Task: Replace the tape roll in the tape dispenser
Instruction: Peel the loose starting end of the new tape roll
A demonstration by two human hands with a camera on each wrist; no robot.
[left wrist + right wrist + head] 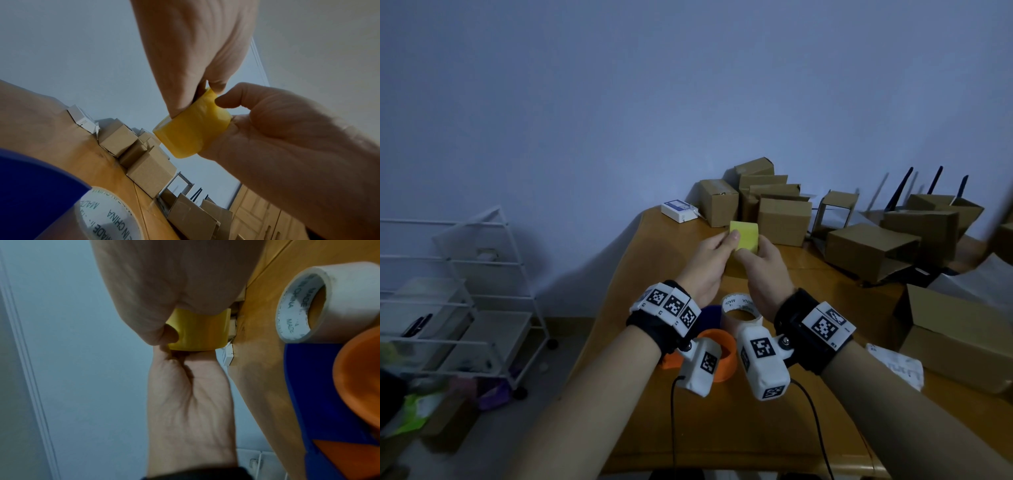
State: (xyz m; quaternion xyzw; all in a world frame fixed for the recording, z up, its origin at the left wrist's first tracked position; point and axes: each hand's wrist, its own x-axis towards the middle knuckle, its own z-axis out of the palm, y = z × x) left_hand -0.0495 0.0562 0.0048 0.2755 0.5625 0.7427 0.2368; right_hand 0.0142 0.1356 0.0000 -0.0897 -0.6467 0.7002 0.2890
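Dispenser (717, 356): orange and blue body on the wooden table (808, 428), nearest the person, under both wrists; mostly hidden by the wrist cameras, so whether its hub is free cannot be told.
White-core roll (741, 310): flat on the table just beyond the dispenser, touching its blue part in the right wrist view; "MADE IN CHINA" printed inside the core. Probably the spent roll, a judgement only.
Yellow tape roll (745, 236): held in the air above the table, well beyond the dispenser, in front of the cardboard boxes (784, 219).
Left hand (705, 267): thumb and fingers pinch the roll's left edge.
Right hand (767, 270): fingers curled round the roll's right side; thumb tip at the outer wrap, likely feeling for the tape end.
Risk, grip: the roll hangs on edge pinches only; a slip drops it onto the table, where it could roll off toward the floor.
Risk, tape end: peeled carelessly, the end may tear or stick back on itself.
Risk, clutter: the white-core roll sits beside the dispenser and may block seating the new one.
Risk, light: the room is dim and the tape end is hard to see.
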